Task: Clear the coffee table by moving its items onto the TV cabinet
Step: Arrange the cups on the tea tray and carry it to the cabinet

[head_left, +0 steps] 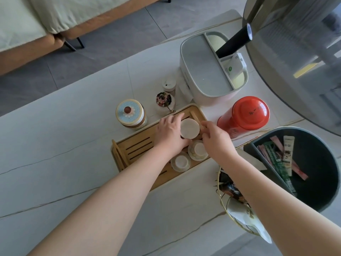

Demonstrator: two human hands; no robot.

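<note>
A bamboo tea tray [136, 145] lies on the white marble coffee table [73, 163]. On it stand three upturned white cups. My left hand [169, 133] curls round the far cup [190, 128] from the left. My right hand [214, 137] touches the same cup's right side with its fingertips. The two nearer cups [198, 150] [180, 162] sit just below my hands. A lidded ceramic jar [131, 114], a small floral ornament [163, 99] and a red tin canister [245, 115] stand around the tray.
A white lidded box [203, 71] holding a black flashlight [234, 42] sits at the back. A dark round bin [313, 174] with packets and a gold wire basket [232, 206] lie on the right. A round glass tabletop [295, 61] overhangs the far right. A sofa [46, 21] stands beyond the floor.
</note>
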